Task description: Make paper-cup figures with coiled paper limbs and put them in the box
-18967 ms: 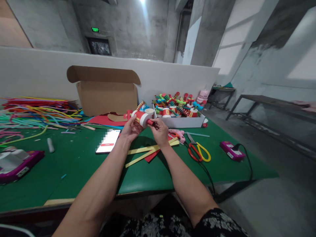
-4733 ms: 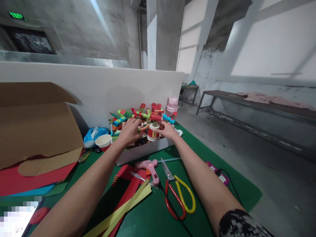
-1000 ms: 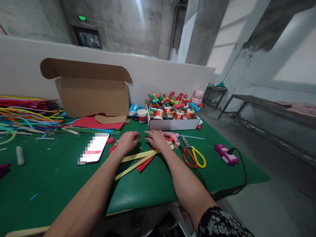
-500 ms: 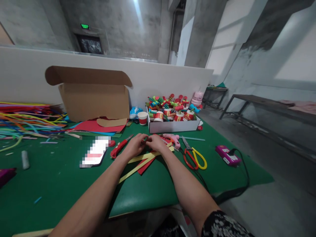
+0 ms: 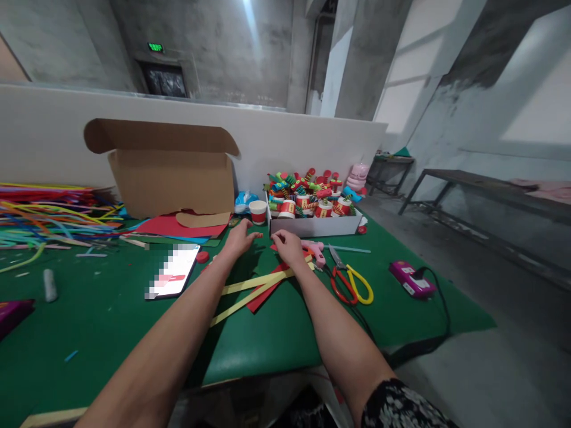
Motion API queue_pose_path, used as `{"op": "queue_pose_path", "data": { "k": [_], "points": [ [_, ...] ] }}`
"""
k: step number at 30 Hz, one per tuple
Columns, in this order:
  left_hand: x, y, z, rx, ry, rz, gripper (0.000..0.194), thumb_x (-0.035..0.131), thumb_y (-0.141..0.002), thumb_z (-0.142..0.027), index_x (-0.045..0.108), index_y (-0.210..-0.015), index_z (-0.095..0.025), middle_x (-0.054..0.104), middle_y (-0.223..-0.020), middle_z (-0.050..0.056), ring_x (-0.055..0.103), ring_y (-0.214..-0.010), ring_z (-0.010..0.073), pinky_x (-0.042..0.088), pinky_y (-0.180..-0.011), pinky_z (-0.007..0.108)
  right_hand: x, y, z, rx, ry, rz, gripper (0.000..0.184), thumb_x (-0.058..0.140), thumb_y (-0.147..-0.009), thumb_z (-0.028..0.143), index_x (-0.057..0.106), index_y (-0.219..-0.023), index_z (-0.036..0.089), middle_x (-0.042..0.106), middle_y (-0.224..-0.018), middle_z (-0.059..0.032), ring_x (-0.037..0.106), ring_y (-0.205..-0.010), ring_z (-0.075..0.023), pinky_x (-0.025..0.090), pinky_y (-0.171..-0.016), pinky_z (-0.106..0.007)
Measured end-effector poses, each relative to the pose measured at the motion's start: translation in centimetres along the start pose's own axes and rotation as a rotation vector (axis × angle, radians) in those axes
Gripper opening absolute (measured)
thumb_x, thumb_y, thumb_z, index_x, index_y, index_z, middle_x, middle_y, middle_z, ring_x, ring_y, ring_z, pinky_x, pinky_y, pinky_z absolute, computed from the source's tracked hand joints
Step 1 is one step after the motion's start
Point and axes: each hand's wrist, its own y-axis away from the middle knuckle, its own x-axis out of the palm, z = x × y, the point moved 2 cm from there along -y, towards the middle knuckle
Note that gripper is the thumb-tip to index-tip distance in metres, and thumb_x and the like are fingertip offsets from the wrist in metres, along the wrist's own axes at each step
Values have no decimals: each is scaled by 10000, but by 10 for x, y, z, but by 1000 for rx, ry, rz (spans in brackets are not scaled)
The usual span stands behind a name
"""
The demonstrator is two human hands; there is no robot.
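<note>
My left hand (image 5: 238,239) reaches forward over the green table (image 5: 111,321), fingers stretched out toward a small red-and-white paper cup (image 5: 257,211). A tiny striped folded piece (image 5: 259,235) lies at its thumb tip. My right hand (image 5: 288,247) rests beside it with fingers curled, tips pinched on the end of a red paper strip (image 5: 263,291). Yellow paper strips (image 5: 247,285) run under both wrists. A pink glue gun (image 5: 314,250) lies just right of my right hand.
A white box (image 5: 314,226) of finished colourful crafts stands behind the hands. An open cardboard box (image 5: 172,178) sits at the back, with red paper sheets (image 5: 172,226) before it. A phone (image 5: 172,272), yellow-handled scissors (image 5: 352,282), a purple device (image 5: 410,279) and coloured strips (image 5: 44,211) lie around.
The hands, together over the strips half a second ago, have parted. My left hand has stretched toward the paper cup; my right hand has shifted slightly forward. My left arm now covers the red-handled scissors.
</note>
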Motion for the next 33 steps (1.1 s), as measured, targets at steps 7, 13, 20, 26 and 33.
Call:
{"op": "queue_pose_path", "data": {
  "k": [7, 13, 20, 26, 33],
  "points": [
    [-21, 32, 31, 33, -227, -80, 258, 423, -851, -182, 641, -987, -201, 720, -975, 101, 660, -896, 243, 471, -742, 304, 4, 4, 3, -43, 120, 112, 217, 511, -888, 208, 712, -808, 195, 737, -849, -37, 636, -805, -163, 407, -714, -231],
    [-8, 44, 24, 140, -353, 113, 311, 409, -834, -149, 677, -981, -204, 718, -977, 117, 641, -934, 266, 468, -749, 326, -8, -2, -6, -5, 281, 47, 257, 463, -894, 161, 718, -883, 192, 739, -942, -66, 635, -868, -183, 404, -746, -248],
    [28, 28, 12, 258, -282, 251, 477, 389, -904, -205, 469, -1362, -312, 418, -1495, 99, 409, -1337, 305, 392, -997, 519, -8, -2, -4, -37, 278, 60, 258, 456, -914, 170, 713, -914, 189, 737, -954, -62, 638, -884, -180, 394, -763, -247],
    [40, 6, 3, 218, -317, 394, 449, 385, -939, -360, 446, -1380, -300, 352, -1534, 126, 327, -1388, 350, 347, -1004, 615, -5, 1, 2, -63, 279, 66, 253, 454, -924, 195, 707, -916, 199, 735, -932, -61, 637, -857, -181, 395, -751, -249],
    [25, 7, 17, 164, -341, 246, 465, 382, -934, -399, 454, -1384, -309, 477, -1445, 135, 374, -1350, 342, 340, -1000, 615, -4, 1, 1, -61, 264, 86, 237, 471, -919, 200, 707, -897, 203, 740, -926, -56, 640, -861, -182, 390, -738, -250]
  ]
}}
